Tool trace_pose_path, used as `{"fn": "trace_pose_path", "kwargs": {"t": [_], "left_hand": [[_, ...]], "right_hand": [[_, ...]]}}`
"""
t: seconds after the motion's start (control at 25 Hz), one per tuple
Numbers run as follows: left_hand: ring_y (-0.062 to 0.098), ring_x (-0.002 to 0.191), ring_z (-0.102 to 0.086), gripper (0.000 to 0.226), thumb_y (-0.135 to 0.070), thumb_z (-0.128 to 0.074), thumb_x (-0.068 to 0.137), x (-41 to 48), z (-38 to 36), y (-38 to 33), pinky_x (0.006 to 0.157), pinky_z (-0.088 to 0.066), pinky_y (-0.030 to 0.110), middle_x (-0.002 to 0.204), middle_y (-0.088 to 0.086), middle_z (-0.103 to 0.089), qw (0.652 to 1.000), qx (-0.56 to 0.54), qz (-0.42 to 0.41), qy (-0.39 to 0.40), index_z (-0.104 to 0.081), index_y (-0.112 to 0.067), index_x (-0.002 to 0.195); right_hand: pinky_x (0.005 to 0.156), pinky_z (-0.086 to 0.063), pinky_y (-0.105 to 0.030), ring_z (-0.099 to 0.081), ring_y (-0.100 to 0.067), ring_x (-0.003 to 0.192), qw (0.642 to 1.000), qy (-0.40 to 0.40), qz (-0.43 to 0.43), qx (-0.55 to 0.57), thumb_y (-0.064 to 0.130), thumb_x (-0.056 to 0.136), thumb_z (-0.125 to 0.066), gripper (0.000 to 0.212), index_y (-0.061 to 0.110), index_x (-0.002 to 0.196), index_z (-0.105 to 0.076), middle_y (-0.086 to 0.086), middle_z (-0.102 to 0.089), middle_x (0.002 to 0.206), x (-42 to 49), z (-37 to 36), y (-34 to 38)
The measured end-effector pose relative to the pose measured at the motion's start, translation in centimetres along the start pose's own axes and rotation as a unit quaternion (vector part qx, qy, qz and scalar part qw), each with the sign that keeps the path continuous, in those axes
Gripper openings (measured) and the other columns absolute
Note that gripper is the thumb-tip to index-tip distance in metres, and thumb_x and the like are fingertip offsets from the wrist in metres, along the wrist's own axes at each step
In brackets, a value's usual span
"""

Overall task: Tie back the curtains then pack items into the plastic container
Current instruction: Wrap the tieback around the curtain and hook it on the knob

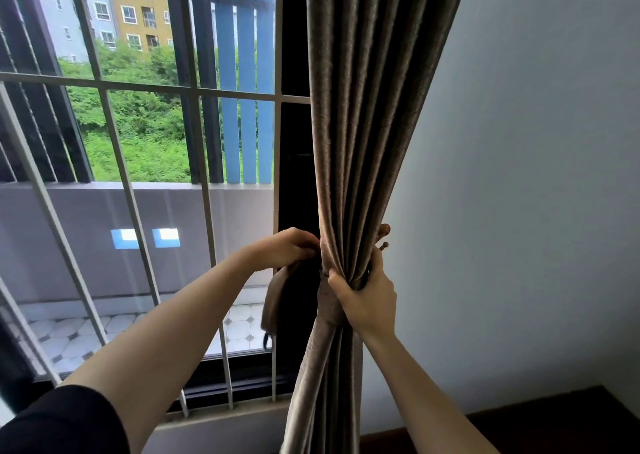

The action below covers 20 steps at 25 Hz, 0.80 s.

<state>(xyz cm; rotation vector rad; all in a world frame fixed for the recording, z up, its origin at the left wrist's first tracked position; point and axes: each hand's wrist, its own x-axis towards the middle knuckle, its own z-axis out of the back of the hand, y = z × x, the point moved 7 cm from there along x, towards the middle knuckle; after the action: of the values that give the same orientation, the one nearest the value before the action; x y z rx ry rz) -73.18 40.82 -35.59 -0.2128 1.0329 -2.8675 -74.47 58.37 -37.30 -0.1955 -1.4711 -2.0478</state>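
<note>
A brown pleated curtain [360, 135] hangs at the right side of the window, gathered into a tight bundle at mid height. My right hand [367, 297] is clenched around the gathered bundle from the right. My left hand [291, 247] is at the bundle's left edge, pinching a matching brown tieback strap [273, 301] whose loose end hangs down with a small dark loop. A wooden wall hook [383, 233] with round knobs pokes out just above my right hand. No plastic container is in view.
White metal window bars [201, 93] cross the glass on the left, with a balcony and buildings beyond. A pale wall [519, 176] fills the right. A dark wooden surface [561, 415] lies at the bottom right. The window sill [221, 415] runs below.
</note>
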Motion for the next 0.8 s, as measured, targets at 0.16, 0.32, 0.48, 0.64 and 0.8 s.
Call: {"fn": "trace_pose_path", "kwargs": {"t": [0.16, 0.32, 0.48, 0.64, 0.8], "left_hand": [[0.027, 0.101, -0.060, 0.036, -0.029, -0.047, 0.091, -0.6, -0.6, -1.4, 0.079, -0.043, 0.028, 0.111, 0.010, -0.064, 0.994, 0.096, -0.035, -0.041, -0.054, -0.010, 0.121], [0.037, 0.089, -0.064, 0.050, -0.044, -0.038, 0.080, -1.3, 0.2, -1.5, 0.069, -0.051, 0.039, 0.103, 0.017, -0.067, 0.960, 0.230, -0.104, -0.120, -0.059, -0.009, 0.110], [0.026, 0.091, -0.063, 0.037, -0.028, -0.047, 0.084, -0.7, 0.6, -1.5, 0.081, -0.050, 0.029, 0.099, 0.016, -0.067, 0.976, 0.102, -0.134, -0.136, -0.069, -0.005, 0.102], [0.017, 0.086, -0.060, 0.028, -0.005, -0.061, 0.080, -0.6, 0.7, -0.9, 0.073, -0.040, 0.010, 0.100, 0.016, -0.065, 0.973, 0.109, -0.135, -0.152, -0.067, -0.002, 0.107], [0.013, 0.066, -0.058, 0.013, -0.015, -0.056, 0.083, -1.6, 1.1, -2.0, 0.062, -0.035, 0.003, 0.080, 0.017, -0.070, 0.956, 0.100, -0.175, -0.214, -0.065, -0.015, 0.093]], "right_hand": [[0.088, -0.054, -0.035, -0.061, -0.007, 0.102, 0.999, 0.019, -0.016, 0.042, 0.051, 0.063, -0.074, 0.083, 0.038, 0.132, -0.029, 0.019, -0.058, 0.115, -0.6, -0.8, -0.5], [0.099, -0.048, -0.031, -0.053, -0.002, 0.117, 0.987, 0.108, 0.006, 0.115, 0.043, 0.054, -0.085, 0.100, 0.044, 0.133, -0.024, 0.019, -0.050, 0.128, -0.1, -1.4, -1.3], [0.098, -0.049, -0.029, -0.054, 0.000, 0.116, 0.983, 0.143, 0.020, 0.111, 0.034, 0.055, -0.087, 0.106, 0.039, 0.138, -0.021, 0.018, -0.051, 0.128, 1.8, -1.6, -1.1], [0.094, -0.053, -0.032, -0.059, -0.002, 0.108, 0.986, 0.124, 0.011, 0.113, 0.021, 0.060, -0.084, 0.103, 0.035, 0.139, -0.019, 0.013, -0.057, 0.121, 1.9, -1.8, -1.7], [0.092, -0.052, -0.027, -0.058, -0.002, 0.109, 0.985, 0.116, 0.002, 0.125, 0.023, 0.061, -0.082, 0.101, 0.034, 0.139, -0.020, 0.014, -0.055, 0.122, 1.7, -1.9, -2.0]]}}
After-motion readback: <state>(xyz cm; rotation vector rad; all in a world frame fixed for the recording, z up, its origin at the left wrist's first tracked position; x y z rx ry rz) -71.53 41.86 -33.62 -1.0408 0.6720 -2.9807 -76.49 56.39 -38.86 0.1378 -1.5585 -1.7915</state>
